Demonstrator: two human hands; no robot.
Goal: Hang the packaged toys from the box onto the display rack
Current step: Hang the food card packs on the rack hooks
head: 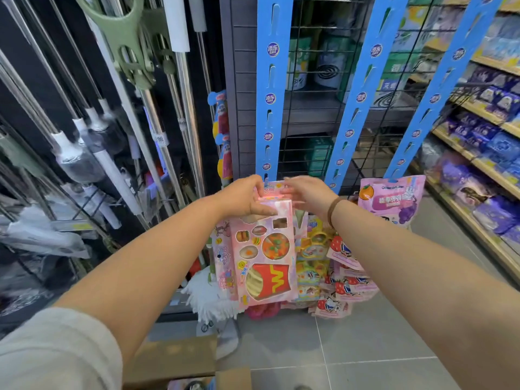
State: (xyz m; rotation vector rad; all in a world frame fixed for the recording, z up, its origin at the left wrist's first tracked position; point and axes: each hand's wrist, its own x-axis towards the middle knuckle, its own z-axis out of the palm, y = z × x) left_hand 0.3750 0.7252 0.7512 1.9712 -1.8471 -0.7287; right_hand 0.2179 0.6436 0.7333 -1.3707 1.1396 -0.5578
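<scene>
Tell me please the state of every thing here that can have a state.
toy package, upright, held at the lower end of the left blue strip; hooked or not, unclear.
left hand, grips the package's top.
right hand, at the package's top, blurred; grip unclear.
fruit bag, hanging from the right blue strip.
cardboard box, flaps open.

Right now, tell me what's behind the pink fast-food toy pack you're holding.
Other hanging toy packs: a pink pack peeks out at its left, a yellow pack at its right. The fast-food toy pack covers their middles and whatever hangs directly behind.
</scene>
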